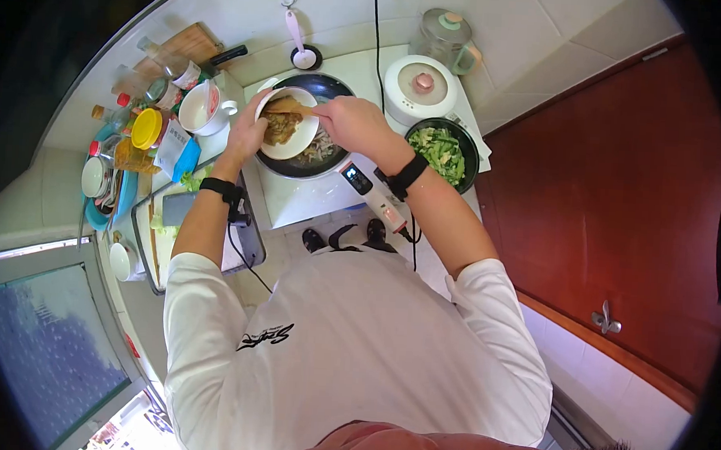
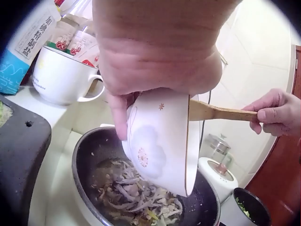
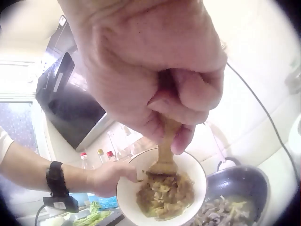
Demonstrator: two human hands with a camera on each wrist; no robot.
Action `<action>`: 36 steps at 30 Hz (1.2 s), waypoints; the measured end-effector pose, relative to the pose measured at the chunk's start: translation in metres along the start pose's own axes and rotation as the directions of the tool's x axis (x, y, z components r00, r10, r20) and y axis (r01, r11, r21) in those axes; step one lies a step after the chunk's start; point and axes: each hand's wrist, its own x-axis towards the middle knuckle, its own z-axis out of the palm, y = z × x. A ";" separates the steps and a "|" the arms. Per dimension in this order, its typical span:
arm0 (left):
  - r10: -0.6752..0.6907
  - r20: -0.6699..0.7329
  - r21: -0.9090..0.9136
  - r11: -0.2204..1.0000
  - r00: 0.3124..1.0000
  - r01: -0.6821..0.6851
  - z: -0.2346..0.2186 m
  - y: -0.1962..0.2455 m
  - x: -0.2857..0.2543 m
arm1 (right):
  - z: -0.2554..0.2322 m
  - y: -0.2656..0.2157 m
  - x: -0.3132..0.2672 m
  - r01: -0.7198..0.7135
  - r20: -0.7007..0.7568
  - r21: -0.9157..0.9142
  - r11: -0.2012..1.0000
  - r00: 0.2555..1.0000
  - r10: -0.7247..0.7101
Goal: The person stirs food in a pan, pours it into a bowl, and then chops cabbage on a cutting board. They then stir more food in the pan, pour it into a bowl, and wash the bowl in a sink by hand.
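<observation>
My left hand (image 1: 247, 129) grips a white bowl (image 2: 157, 141) with a thin dark rim and a flower pattern. The bowl is tilted over a dark wok (image 2: 84, 157), with brown cooked food (image 3: 164, 200) inside it. My right hand (image 1: 353, 125) holds a wooden spatula (image 2: 223, 113) by its handle. Its flat blade reaches into the bowl, against the food, as the right wrist view shows. Below the bowl, pale sliced strips (image 2: 136, 193) lie in liquid in the wok. Part of the wok is hidden behind the bowl and hands.
Right of the wok stand a white lidded cooker (image 1: 420, 90) and a black pot of green vegetables (image 1: 446, 152). Bottles, a white mug (image 1: 203, 109) and a salt bag (image 1: 177, 152) crowd the left. A tray with a cleaver (image 1: 178, 207) lies nearer. A cord (image 1: 379, 30) hangs behind.
</observation>
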 end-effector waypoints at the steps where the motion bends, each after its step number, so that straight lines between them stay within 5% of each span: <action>1: 0.017 0.010 0.088 0.996 1.000 -0.018 -0.001 0.003 0.004 | 0.000 0.001 0.004 0.010 0.057 -0.029 1.000 0.998 -0.008; 7: 0.049 0.030 0.349 0.935 0.998 -0.057 0.001 0.016 0.012 | 0.012 0.010 0.015 0.017 0.173 -0.122 0.992 0.985 0.005; 16: 0.079 0.084 0.471 0.875 0.993 -0.109 0.014 0.027 0.028 | 0.039 0.003 0.008 0.124 0.086 -0.228 0.966 0.991 -0.107; 26: 0.040 0.058 0.429 0.901 0.998 -0.061 0.017 0.015 0.042 | 0.044 0.005 -0.020 0.012 0.106 -0.227 0.974 0.994 0.012; 31: 0.104 0.022 0.454 0.885 0.994 -0.102 0.020 0.008 0.043 | 0.014 -0.007 -0.028 -0.107 -0.079 -0.199 0.974 0.993 0.093; 36: 0.108 -0.005 0.482 0.871 0.994 -0.092 0.026 0.023 0.042 | 0.033 0.005 -0.012 -0.160 -0.073 -0.240 0.957 0.987 0.147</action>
